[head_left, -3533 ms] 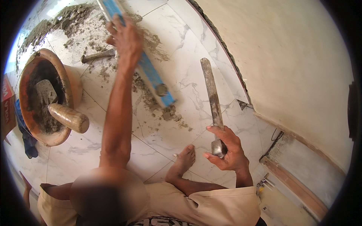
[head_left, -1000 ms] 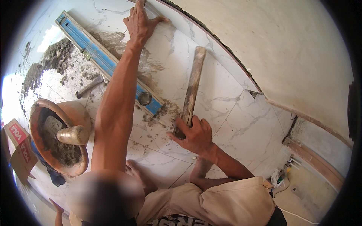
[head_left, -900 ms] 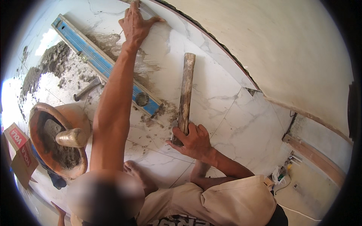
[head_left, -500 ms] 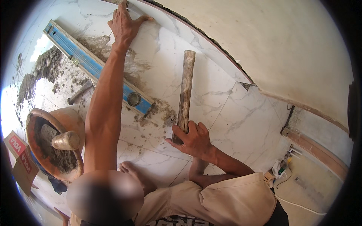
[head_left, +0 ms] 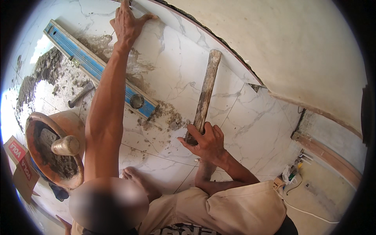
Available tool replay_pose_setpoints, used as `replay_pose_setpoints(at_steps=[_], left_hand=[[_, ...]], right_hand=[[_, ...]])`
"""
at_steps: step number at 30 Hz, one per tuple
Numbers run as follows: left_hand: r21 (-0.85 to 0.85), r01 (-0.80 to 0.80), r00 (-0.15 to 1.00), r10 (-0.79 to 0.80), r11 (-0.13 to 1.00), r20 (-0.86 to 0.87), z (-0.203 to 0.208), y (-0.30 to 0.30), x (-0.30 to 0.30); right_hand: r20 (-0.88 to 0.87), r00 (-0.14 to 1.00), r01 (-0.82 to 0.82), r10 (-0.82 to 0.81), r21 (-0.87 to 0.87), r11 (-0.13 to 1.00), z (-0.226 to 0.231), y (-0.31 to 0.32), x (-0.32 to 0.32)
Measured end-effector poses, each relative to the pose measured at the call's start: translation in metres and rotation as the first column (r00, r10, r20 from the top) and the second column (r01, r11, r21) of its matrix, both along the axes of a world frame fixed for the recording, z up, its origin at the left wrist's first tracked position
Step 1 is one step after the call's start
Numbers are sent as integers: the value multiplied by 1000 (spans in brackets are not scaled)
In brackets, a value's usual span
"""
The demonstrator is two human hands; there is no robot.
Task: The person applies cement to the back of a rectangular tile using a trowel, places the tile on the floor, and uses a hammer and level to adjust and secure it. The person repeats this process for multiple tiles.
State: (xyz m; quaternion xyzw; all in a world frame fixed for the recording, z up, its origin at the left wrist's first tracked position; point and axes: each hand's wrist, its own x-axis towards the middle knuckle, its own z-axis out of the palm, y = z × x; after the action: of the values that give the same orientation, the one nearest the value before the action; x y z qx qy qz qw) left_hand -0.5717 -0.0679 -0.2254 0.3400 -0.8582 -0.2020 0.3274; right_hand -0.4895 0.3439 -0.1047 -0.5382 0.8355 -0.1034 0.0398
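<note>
My right hand (head_left: pixel 206 141) is closed round the lower end of a worn wooden stick (head_left: pixel 206 92). The stick's rounded upper end leans close to an upright marbled tile strip (head_left: pixel 203 38) set along the wall's base; whether they touch is hard to tell. At the top of the view, my left hand (head_left: pixel 127 26) is stretched out with thumb and fingers spread, by the left part of that strip. Its fingertips are partly cut off by the view's edge. Under my left forearm lies a blue spirit level (head_left: pixel 88 64) on the marbled floor tiles (head_left: pixel 250 117).
Wet grey mortar (head_left: pixel 47 66) is spread at the left, near a small hammer-like tool (head_left: pixel 81 94). An orange bucket (head_left: pixel 72 121) holds mortar and a tool with a wooden handle (head_left: pixel 65 145). Beside it stands a red-and-brown carton (head_left: pixel 25 172). Crumbs (head_left: pixel 172 117) lie near the level.
My right hand has shifted slightly right. The stick has swung right, its upper end now nearer the tile strip. My left hand has barely moved.
</note>
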Motion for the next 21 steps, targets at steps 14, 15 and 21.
replay_pose_setpoints(at_steps=[14,15,21], left_hand=[[16,-55,998,54,998,44,-1,0,-3],[10,-48,998,48,999,27,-1,-1,-2],[28,-9,1000,8,1000,15,0,4,-3]], right_hand=[[28,999,27,-27,-12,1000,1,2,6],[48,999,-3,2,14,1000,3,1,7],[50,983,-170,175,-94,981,3,-28,3]])
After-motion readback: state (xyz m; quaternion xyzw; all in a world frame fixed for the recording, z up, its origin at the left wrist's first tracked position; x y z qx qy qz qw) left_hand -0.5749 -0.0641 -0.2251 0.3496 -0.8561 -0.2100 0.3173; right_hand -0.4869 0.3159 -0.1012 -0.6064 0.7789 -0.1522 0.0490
